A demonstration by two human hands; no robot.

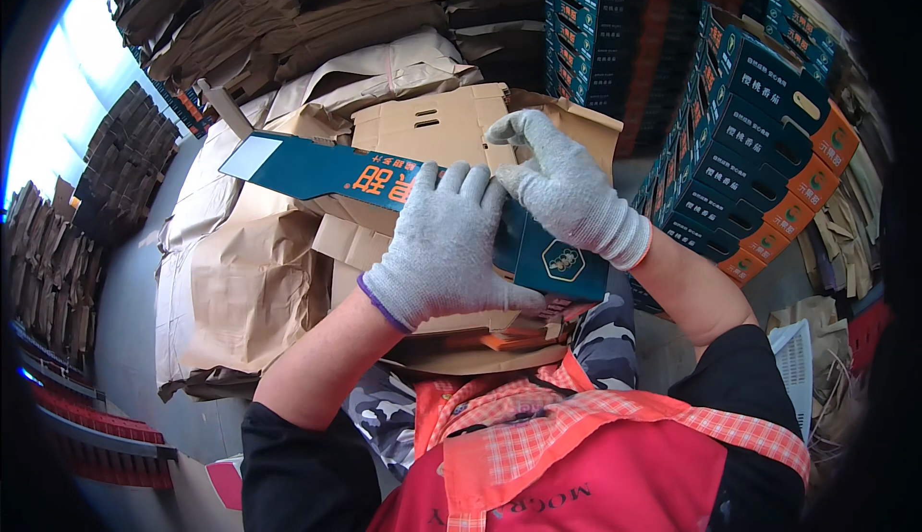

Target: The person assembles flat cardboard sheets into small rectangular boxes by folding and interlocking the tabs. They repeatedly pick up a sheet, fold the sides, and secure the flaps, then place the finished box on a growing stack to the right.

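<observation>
right, two gloved hands on one part-folded carton [538,244], and at least four printed cartons [720,181] stacked near on the right. the carton's a looker: deep teal outside, big orange lettering, a pale tab at its far left end, a six-sided emblem on the near panel, plain brown inside. it sits right in front of the person's body, over brown cardboard. left hand [447,244] lies across it, fingers flat and side by side, thumb spread well away. right hand [567,181] is at the top edge, fingers bent, thumb apart from them; can't tell whether they pinch anything. beneath and beyond, a bulky paper-wrapped bundle [250,282] on a grey floor [134,273]. round the room, flattened brown cardboard [327,13] piled high, one teal tower [571,42] behind, bright light upper left.
</observation>
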